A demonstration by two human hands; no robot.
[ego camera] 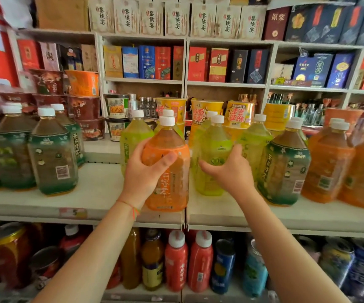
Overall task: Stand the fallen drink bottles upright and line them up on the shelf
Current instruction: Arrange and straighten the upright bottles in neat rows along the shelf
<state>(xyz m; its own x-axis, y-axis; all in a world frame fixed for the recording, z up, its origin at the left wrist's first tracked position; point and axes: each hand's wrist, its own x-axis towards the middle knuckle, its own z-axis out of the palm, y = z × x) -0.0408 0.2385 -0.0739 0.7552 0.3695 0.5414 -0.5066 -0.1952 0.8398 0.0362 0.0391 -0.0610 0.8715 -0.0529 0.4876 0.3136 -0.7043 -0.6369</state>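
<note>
Gripping the orange-labelled bottle point(169, 171) around its shoulder, the left hand point(142, 171) has its fingers curled behind the bottle and its thumb pressed across the front. This bottle stands upright at the front edge of the shelf point(93, 193), right where two shelf boards meet. Just right of it, the right hand point(231, 169) rests against a yellow-green bottle point(211, 158), thumb spread out toward the orange-labelled bottle and fingers curved around the far side; how tightly they close I cannot tell. More yellow-green bottles stand behind and right of the orange-labelled bottle. Further right stands a dark green-labelled bottle point(285, 169), then orange ones. Well left of the orange-labelled bottle, a cluster of dark green-labelled bottles point(52, 154) stands upright. A thin red cord point(130, 206) circles the left wrist.
</note>
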